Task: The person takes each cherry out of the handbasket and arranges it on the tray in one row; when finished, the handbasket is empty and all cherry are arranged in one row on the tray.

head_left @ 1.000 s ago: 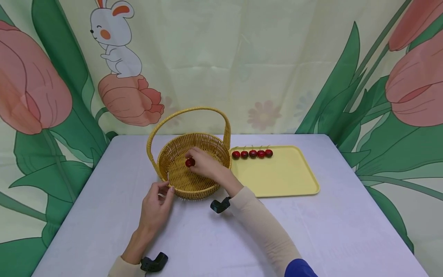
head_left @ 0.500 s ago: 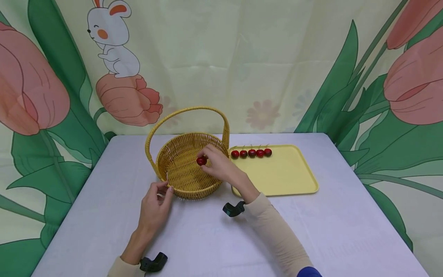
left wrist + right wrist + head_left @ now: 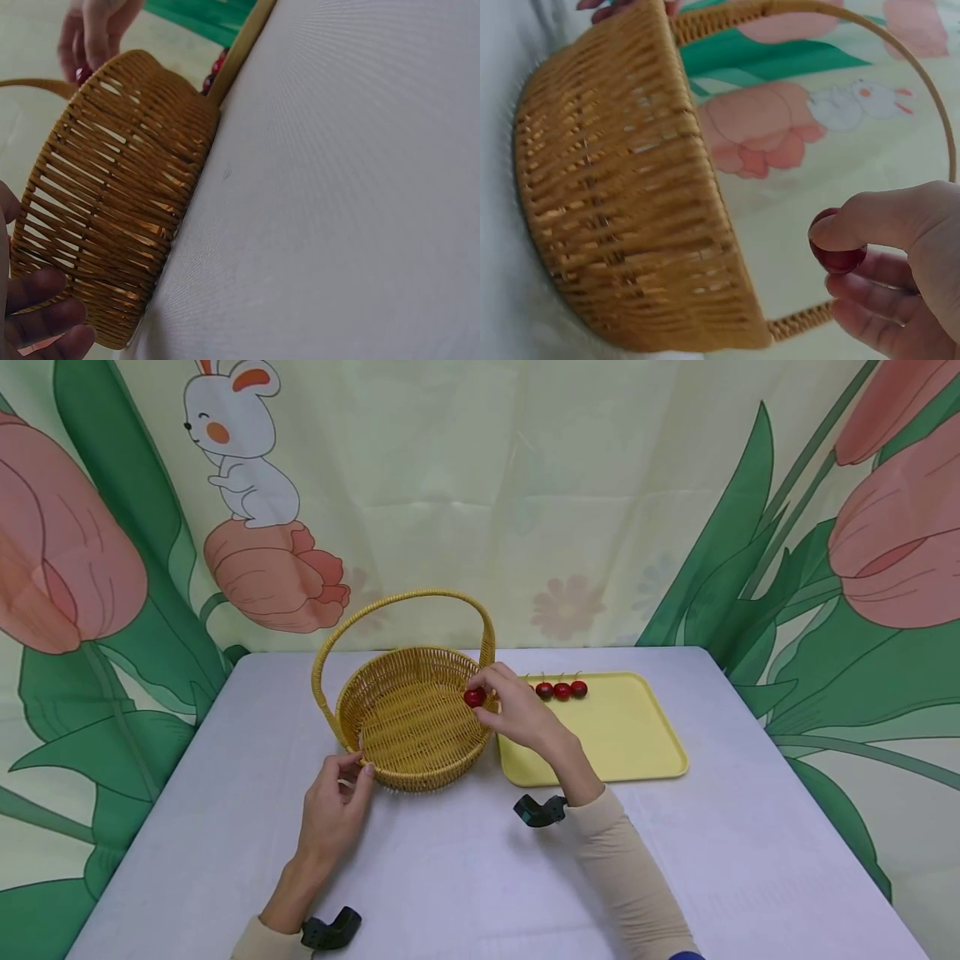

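A round wicker basket (image 3: 420, 718) with a tall arched handle stands on the table, bare inside. My left hand (image 3: 335, 810) holds its front-left rim between thumb and fingers; in the left wrist view, fingertips (image 3: 52, 319) lie near the woven side. A dark red cherry (image 3: 474, 697) is pinched between the thumb and fingers of my right hand (image 3: 525, 714), over the basket's right rim near the foot of the handle. In the right wrist view this cherry (image 3: 838, 244) shows just above the rim, under the thumb.
A yellow tray (image 3: 600, 739) lies against the basket's right side. Along its back edge sits a row of cherries (image 3: 562, 692) with stems, partly hidden behind my right hand. A printed curtain (image 3: 450, 485) hangs behind the table with its white cloth (image 3: 675, 860).
My right hand has moved right with the cherry, from over the middle of the basket to its right rim. The left hand keeps its hold on the rim.
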